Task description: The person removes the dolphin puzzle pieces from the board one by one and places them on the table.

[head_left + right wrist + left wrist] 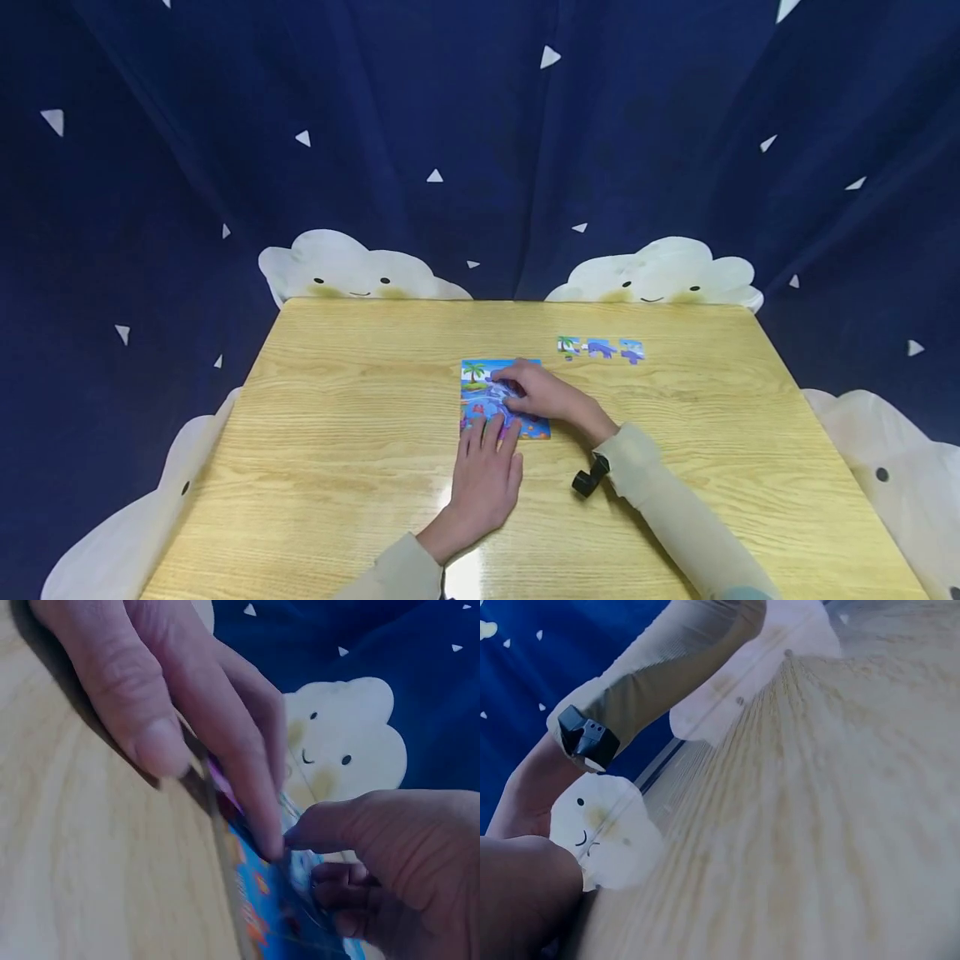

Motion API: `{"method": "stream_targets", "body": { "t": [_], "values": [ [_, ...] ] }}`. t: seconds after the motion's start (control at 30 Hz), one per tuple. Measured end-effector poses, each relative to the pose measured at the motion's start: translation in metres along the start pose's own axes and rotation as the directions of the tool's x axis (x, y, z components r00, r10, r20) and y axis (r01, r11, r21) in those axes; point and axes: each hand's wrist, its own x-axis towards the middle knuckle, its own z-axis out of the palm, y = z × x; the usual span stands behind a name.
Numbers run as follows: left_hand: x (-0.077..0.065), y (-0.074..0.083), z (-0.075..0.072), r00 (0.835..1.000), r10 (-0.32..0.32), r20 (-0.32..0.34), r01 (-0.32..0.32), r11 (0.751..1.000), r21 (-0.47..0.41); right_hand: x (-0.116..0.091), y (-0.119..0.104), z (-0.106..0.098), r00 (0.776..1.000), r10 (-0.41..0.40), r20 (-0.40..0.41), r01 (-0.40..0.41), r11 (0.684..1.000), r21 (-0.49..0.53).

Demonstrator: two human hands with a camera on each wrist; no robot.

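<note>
A colourful jigsaw puzzle [474, 400] with a palm tree and sea scene lies flat on the wooden table. My left hand [483, 479] rests with extended fingertips on its near edge. From the right, my right hand [543, 392] reaches over the picture, thumb and forefinger bent around a puzzle piece [497, 392] near the middle; the hand covers part of it. In the right wrist view the puzzle [255, 892] shows edge-on between left hand [187, 690] and right hand [412, 862]. The left wrist view hides the left fingertips.
Three loose puzzle pieces, one with a palm tree [567, 344] and two purple-blue ones [600, 348], lie in a row behind and right of the puzzle. A dark blue curtain [480, 125] with white clouds hangs around the table [337, 433]. A black wrist camera [588, 479] sits by the right sleeve.
</note>
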Motion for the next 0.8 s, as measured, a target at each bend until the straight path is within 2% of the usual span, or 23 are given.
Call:
{"method": "stream_targets", "body": {
  "t": [0.1, 0.2, 0.37, 0.5, 0.63, 0.8],
  "values": [
    [-0.001, 0.000, 0.005, 0.999, 0.007, -0.035, -0.006, 1.000, 0.014, 0.004, -0.005, 0.004, 1.000, -0.018, -0.003, 0.018, 1.000, 0.012],
    [-0.001, -0.001, 0.009, 0.997, 0.020, -0.068, -0.019, 1.000, 0.023, 0.007, -0.009, 0.007, 1.000, 0.009, 0.004, -0.009, 0.999, 0.035],
    [-0.002, -0.001, 0.007, 0.998, 0.015, -0.062, -0.012, 0.999, 0.046, 0.013, -0.012, 0.008, 0.996, 0.078, 0.041, -0.081, 0.995, 0.058],
    [-0.001, 0.001, -0.001, 0.998, 0.009, -0.060, -0.006, 0.999, 0.054, 0.018, -0.014, 0.007, 0.992, 0.105, 0.076, -0.111, 0.990, 0.082],
    [-0.002, 0.001, -0.002, 0.998, 0.013, -0.057, -0.011, 0.999, 0.042, 0.019, -0.014, 0.006, 0.985, 0.136, 0.104, -0.145, 0.985, 0.094],
    [-0.002, 0.000, 0.000, 0.998, 0.009, -0.055, -0.007, 0.999, 0.038, 0.018, -0.015, 0.007, 0.984, 0.156, 0.082, -0.165, 0.980, 0.110]
  ]
}}
